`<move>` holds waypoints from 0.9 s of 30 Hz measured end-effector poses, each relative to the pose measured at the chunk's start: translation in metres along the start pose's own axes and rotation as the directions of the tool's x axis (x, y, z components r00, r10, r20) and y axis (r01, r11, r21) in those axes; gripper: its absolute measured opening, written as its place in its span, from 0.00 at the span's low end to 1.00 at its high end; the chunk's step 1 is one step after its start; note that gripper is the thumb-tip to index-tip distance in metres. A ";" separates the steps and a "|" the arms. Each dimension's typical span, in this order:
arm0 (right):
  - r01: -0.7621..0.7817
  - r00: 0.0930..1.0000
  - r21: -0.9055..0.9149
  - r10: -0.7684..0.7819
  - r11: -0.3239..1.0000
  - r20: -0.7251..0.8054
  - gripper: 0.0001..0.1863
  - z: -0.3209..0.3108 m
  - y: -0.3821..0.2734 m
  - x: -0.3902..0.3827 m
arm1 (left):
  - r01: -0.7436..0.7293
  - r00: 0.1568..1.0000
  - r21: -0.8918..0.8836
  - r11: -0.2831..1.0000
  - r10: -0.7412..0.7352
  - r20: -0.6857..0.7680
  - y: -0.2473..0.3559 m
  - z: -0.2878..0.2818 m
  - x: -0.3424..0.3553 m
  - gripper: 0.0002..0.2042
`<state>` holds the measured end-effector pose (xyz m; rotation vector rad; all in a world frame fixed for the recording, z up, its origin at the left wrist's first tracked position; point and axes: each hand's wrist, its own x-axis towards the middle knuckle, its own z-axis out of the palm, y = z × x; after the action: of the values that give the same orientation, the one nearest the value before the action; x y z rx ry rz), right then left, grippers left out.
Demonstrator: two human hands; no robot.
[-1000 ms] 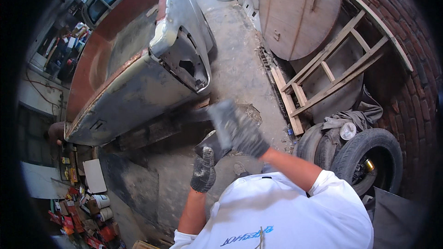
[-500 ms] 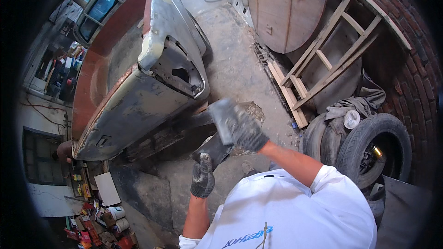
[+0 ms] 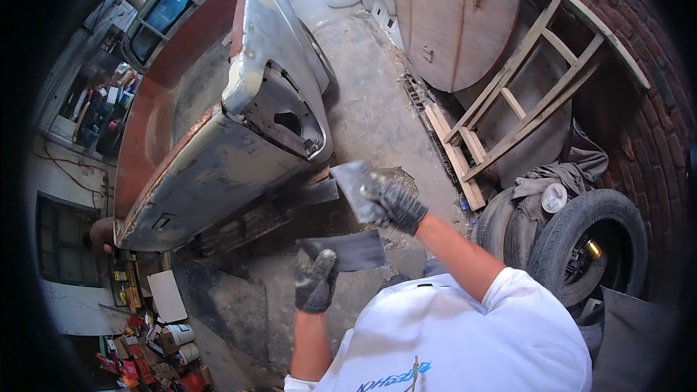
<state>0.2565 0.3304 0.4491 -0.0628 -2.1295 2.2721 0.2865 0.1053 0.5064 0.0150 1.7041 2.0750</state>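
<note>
Left hand [image 3: 315, 281]: grip clamped on left end of dark plate [image 3: 356, 250]. Right hand [image 3: 396, 205]: grip holding grey plate [image 3: 352, 185], beyond dark one, apart. Both over floor [image 3: 298, 316], near car body [image 3: 210, 167].

A slanting line of lettering [image 3: 423, 367], dark on one side and bright blue on the other, stands on the white shirt [image 3: 465, 334], a thin cord [image 3: 415, 372] hanging over it; at lower left, any print on the heaped red and brown boxes [image 3: 136, 354], the white bucket [image 3: 180, 333] and the small yellow packs [image 3: 133, 296] is too small to read; markings on the tyre [image 3: 552, 247] are likewise illegible.
</note>
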 end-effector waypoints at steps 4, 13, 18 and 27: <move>-0.190 0.977 0.683 0.065 0.705 0.204 0.16 0.044 0.014 -0.013 | 0.093 0.990 -0.071 0.993 -0.085 0.109 -0.032 -0.009 0.022 0.19; 0.050 0.992 0.576 0.029 0.816 -0.126 0.14 0.049 0.033 0.000 | 0.084 0.976 -0.508 0.857 0.032 0.215 -0.002 0.009 0.020 0.29; 0.202 0.840 -0.833 -0.529 0.515 -0.123 0.21 0.039 0.044 0.001 | -0.216 0.975 0.295 0.931 0.188 0.121 0.010 0.025 0.011 0.23; 0.385 0.722 -0.765 -0.684 0.516 -0.098 0.23 0.041 -0.012 -0.022 | 0.107 0.987 0.277 0.955 -0.137 0.088 0.021 0.025 0.012 0.23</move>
<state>0.2768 0.2894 0.4641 0.1254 -2.2035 0.9038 0.2761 0.1296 0.5284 0.1015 1.8602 1.7083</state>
